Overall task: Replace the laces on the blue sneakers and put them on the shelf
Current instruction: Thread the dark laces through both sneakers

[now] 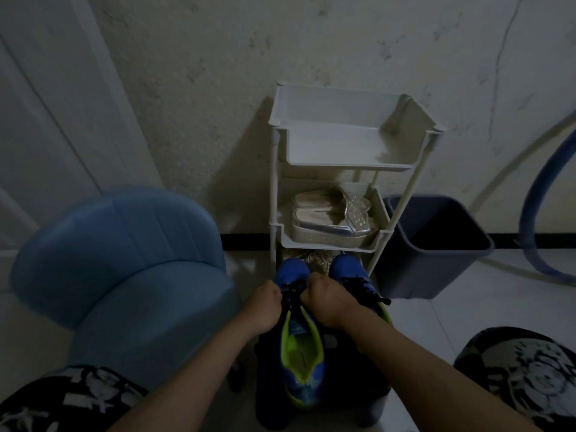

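Two blue sneakers with lime-green lining sit on a dark stool below me. The left sneaker [300, 347] points away from me, its opening toward the camera. The right sneaker [349, 271] lies beside it, partly hidden by my right arm. My left hand [265, 305] and my right hand [327, 299] meet over the left sneaker's lace area, fingers curled and pinching its dark lace [290, 291]. The white three-tier shelf [339, 157] stands just beyond the toes, its top tier bare.
Silver sandals [332, 218] fill the shelf's middle tier. A blue padded chair [124, 272] stands at the left, a dark bin [436, 244] at the right of the shelf. A blue hose [536, 213] curves along the right wall. The dark stool [349, 394] carries the sneakers.
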Tool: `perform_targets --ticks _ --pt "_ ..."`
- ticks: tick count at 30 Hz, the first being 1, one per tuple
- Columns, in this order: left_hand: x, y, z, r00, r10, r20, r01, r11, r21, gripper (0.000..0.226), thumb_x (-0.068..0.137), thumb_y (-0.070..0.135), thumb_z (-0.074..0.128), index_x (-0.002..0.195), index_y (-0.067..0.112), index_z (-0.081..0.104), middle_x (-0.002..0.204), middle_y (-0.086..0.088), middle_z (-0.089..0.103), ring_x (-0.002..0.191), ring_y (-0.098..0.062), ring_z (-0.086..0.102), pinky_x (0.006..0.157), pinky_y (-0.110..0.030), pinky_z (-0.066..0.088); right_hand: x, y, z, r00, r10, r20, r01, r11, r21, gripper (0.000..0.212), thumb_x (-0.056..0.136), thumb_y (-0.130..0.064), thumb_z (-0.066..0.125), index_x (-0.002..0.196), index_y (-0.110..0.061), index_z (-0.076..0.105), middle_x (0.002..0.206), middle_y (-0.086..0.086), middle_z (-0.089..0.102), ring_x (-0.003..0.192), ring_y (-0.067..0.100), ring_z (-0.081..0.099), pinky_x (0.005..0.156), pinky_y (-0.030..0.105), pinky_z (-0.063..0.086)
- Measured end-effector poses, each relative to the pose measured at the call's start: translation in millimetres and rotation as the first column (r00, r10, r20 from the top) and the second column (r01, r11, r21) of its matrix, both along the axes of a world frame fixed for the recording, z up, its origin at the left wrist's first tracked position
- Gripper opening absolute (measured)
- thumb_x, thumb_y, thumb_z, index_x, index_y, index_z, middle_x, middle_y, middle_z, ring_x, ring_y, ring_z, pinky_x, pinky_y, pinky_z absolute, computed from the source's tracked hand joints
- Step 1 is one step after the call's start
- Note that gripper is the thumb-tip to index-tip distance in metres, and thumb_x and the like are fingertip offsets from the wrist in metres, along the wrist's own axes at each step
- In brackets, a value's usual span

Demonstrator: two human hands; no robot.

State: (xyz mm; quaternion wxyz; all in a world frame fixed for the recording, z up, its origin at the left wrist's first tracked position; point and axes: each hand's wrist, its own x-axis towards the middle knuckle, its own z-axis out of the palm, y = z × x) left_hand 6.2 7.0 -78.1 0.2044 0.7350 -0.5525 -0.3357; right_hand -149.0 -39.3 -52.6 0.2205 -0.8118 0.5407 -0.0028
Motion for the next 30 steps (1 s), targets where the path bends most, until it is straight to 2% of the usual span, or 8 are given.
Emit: perform_targets --ticks 7,10,14,17,21,23,28,30 --pt "1 2 -4 0.991 0.041 -0.129 -0.063 0.983 -0.171 0.018 0.093 0.010 0.059 0.084 0.023 0.066 0.086 0.000 0.069 0.083 -0.018 0.065 0.074 -0.027 0.048 -12 -14 11 0.997 0.041 0.062 -0.040 0.999 -0.019 0.026 0.097 -0.023 0.048 0.104 -0.007 0.068 0.109 0.014 0.070 0.103 0.031 0.064 0.084 0.032 0.047" --pt "3 0 -3 0.998 -0.036 0.045 0.046 0.963 -0.266 0.015 0.091 0.013 0.063 0.097 0.015 0.076 0.098 -0.001 0.072 0.089 -0.015 0.066 0.079 -0.025 0.049 -15 -17 10 0.992 0.127 0.026 -0.123 0.987 -0.103 0.022 0.095 -0.026 0.057 0.106 -0.018 0.074 0.107 0.007 0.072 0.101 0.027 0.065 0.083 0.033 0.051" --pt "0 -3 4 0.969 -0.106 0.222 0.172 0.937 -0.304 0.017 0.091 0.016 0.060 0.095 0.013 0.076 0.097 -0.008 0.069 0.090 -0.023 0.065 0.078 -0.034 0.050 -15 -17 9 0.967 0.218 -0.133 -0.244 0.940 -0.238 0.025 0.096 -0.036 0.053 0.107 -0.027 0.073 0.105 0.001 0.071 0.097 0.023 0.065 0.075 0.031 0.047" --pt "-6 -8 9 0.892 -0.205 0.402 0.299 0.935 -0.188 0.020 0.095 0.014 0.052 0.094 0.006 0.069 0.099 -0.014 0.064 0.093 -0.028 0.062 0.076 -0.037 0.045 -9 -18 6 0.939 0.260 -0.226 -0.318 0.906 -0.279 0.024 0.098 -0.033 0.048 0.101 -0.022 0.070 0.103 0.002 0.070 0.095 0.024 0.066 0.065 0.030 0.037" --pt "-12 -10 9 0.809 -0.264 0.525 0.371 0.923 -0.108 0.017 0.097 0.010 0.043 0.106 0.007 0.058 0.113 -0.013 0.056 0.102 -0.032 0.059 0.079 -0.039 0.042 -3 -21 3 0.921 0.286 -0.266 -0.359 0.886 -0.293 0.024 0.101 -0.028 0.045 0.110 -0.015 0.063 0.111 0.006 0.068 0.098 0.027 0.066 0.068 0.031 0.037" --pt "-15 -9 7 0.829 -0.245 0.502 0.340 0.934 -0.106 0.018 0.095 0.006 0.044 0.111 0.007 0.052 0.119 -0.013 0.053 0.105 -0.032 0.056 0.081 -0.039 0.041 -1 -20 2 0.956 0.228 -0.185 -0.272 0.923 -0.271 0.024 0.099 -0.030 0.047 0.109 -0.013 0.062 0.109 0.008 0.068 0.099 0.028 0.065 0.068 0.030 0.038" --pt "-12 -10 -2 0.987 0.070 0.146 -0.062 0.996 -0.060 0.014 0.096 0.017 0.045 0.101 0.005 0.050 0.110 -0.018 0.056 0.098 -0.034 0.058 0.076 -0.036 0.043 -2 -19 -1 0.979 -0.140 0.148 0.146 0.989 -0.029 0.018 0.087 -0.026 0.061 0.084 -0.008 0.064 0.088 0.011 0.070 0.084 0.027 0.065 0.070 0.035 0.052" --pt "-9 -10 -4 0.991 0.095 0.089 -0.090 0.994 -0.064 0.012 0.097 0.018 0.045 0.094 0.007 0.051 0.104 -0.017 0.059 0.092 -0.032 0.058 0.071 -0.033 0.040 -3 -22 0 0.972 -0.169 0.161 0.168 0.986 0.019 0.020 0.087 -0.025 0.062 0.087 -0.005 0.067 0.088 0.011 0.071 0.085 0.026 0.066 0.073 0.035 0.054"
